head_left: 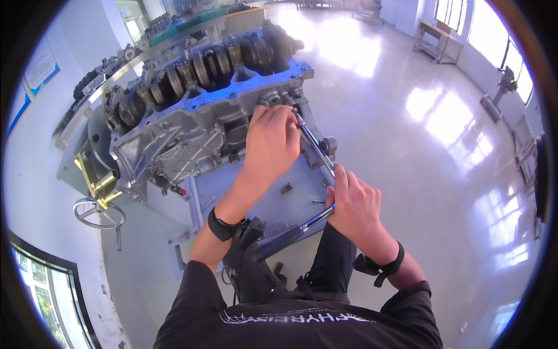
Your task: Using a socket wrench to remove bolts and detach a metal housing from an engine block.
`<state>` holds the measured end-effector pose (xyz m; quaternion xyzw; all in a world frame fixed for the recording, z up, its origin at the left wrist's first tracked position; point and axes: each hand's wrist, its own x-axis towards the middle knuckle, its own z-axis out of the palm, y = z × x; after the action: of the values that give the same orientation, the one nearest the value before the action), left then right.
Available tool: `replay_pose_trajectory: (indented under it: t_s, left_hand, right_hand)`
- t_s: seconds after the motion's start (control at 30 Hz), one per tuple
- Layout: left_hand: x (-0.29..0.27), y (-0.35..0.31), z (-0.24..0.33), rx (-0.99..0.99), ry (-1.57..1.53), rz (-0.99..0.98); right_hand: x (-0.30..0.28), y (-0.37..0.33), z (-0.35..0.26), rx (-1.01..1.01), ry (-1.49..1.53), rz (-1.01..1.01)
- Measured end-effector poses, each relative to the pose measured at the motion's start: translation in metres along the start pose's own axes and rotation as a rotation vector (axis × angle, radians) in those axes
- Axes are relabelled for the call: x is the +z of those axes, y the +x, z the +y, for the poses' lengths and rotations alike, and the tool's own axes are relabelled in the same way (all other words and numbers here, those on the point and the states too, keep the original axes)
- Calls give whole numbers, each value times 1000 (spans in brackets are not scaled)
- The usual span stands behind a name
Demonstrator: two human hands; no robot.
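Observation:
My right hand (356,202) is closed around the head of a ratchet wrench, whose black-gripped handle (280,242) slants down to the left over my lap. From that hand a long chrome extension bar (314,143) runs up to the side of a grey engine block (197,125). My left hand (272,142) is closed at the bar's far end, against the block's right part; its fingertips are partly hidden. Along the block's upper side sits a dark crankshaft (212,67) under its bearing caps.
Below the block lies a grey metal tray (250,195) with a small brown part (286,188) and a few bolts. A handwheel (99,213) is on the stand at left. Further engine parts stand behind; a wooden table (437,42) is far right.

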<state>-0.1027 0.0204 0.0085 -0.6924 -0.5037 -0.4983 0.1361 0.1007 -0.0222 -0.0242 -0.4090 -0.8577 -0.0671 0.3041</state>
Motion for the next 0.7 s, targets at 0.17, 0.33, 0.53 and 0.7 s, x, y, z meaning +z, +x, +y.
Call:
replay_pose_trajectory:
  t_s: [0.17, 0.33, 0.53, 0.7]
  left_hand:
    - [-2, 0, -7, -10, 7, -28]
    - [-4, -5, -8, -72, -75, -47]
    - [-4, -2, -13, -53, -75, -84]
    - [-5, -2, -15, -29, -82, -73]
  right_hand:
    - [-7, 12, -7, 104, 60, -142]
    - [-1, 13, -5, 165, 231, -94]
    - [3, 16, 11, 346, 870, -230]
    - [-4, 21, -2, 597, 1336, -413]
